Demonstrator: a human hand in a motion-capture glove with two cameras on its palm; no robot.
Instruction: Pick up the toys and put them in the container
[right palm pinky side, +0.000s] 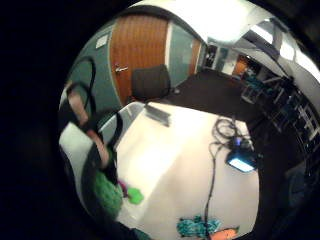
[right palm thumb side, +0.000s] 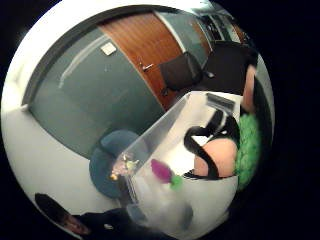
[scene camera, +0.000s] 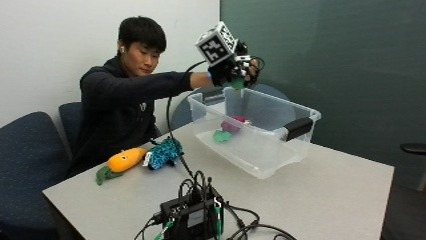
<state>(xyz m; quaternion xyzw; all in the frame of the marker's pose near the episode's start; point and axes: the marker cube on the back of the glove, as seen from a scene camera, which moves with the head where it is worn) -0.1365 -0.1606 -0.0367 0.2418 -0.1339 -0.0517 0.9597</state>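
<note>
A green plush toy (scene camera: 237, 83), knobbly and soft, hangs from the gloved right hand (scene camera: 229, 67), whose fingers curl round its top, holding it in the air above the far left corner of the container (scene camera: 266, 155). In the palm views the same fuzzy green fabric (right palm pinky side: 107, 195) bulges beside the strapped fingers. The container is a clear plastic bin, rectangular with rounded corners and a thick rim, with a black clip handle (scene camera: 299, 128) on its near right end; it stands on the pale, smooth table (scene camera: 333, 195). Inside it, on the floor of the bin, lies a small purple toy with a flat green leaf-shaped end (scene camera: 226, 130). To the left of the container, well apart from it, two more soft toys lie touching each other on the table: an orange carrot-shaped plush with a green stalk (scene camera: 123, 161) and, just to its right, a teal patterned plush (scene camera: 162, 153). At the near edge of the table sits a black box (scene camera: 193, 216) with a tangle of dark cables around it. A black cable (scene camera: 174, 135) runs from the raised hand down to it.
</note>
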